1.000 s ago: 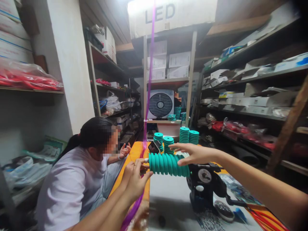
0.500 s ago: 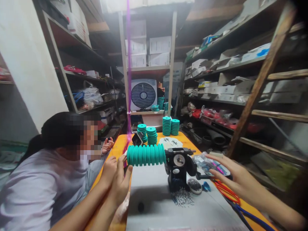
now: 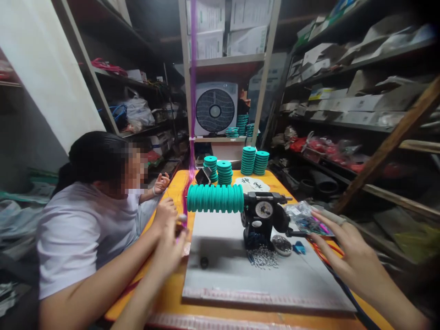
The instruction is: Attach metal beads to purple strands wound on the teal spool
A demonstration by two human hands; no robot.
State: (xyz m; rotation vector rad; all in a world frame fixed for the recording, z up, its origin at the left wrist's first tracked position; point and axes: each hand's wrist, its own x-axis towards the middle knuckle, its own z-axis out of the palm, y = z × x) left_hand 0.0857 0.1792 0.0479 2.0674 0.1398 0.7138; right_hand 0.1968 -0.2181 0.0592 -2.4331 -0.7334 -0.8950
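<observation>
A row of ribbed teal foam spools (image 3: 216, 198) sits on the shaft of a black hand-crank winding machine (image 3: 263, 215). My left hand (image 3: 168, 250) is raised beside the row's left end, apart from it and blurred; its fingertips are near hanging purple strands (image 3: 186, 201), and what they hold I cannot make out. Just behind it is a co-worker's hand (image 3: 165, 213), overlapping mine in view. At the machine's right, my right hand (image 3: 350, 250) has its fingers spread around the black crank handle (image 3: 298, 234), whose end is partly hidden by the hand.
Small silver beads (image 3: 264, 257), a round dish (image 3: 282, 245) and a small black cylinder (image 3: 204, 262) lie on the grey board (image 3: 223, 279). Stacked teal spools (image 3: 248, 160) and a fan (image 3: 216, 110) stand behind. A co-worker (image 3: 79, 229) sits at left. Orange cords (image 3: 325, 252) run at right.
My left hand has come away from the left end of the spool row and moved down. The view has tilted downward and shifted left. My right hand stays by the crank.
</observation>
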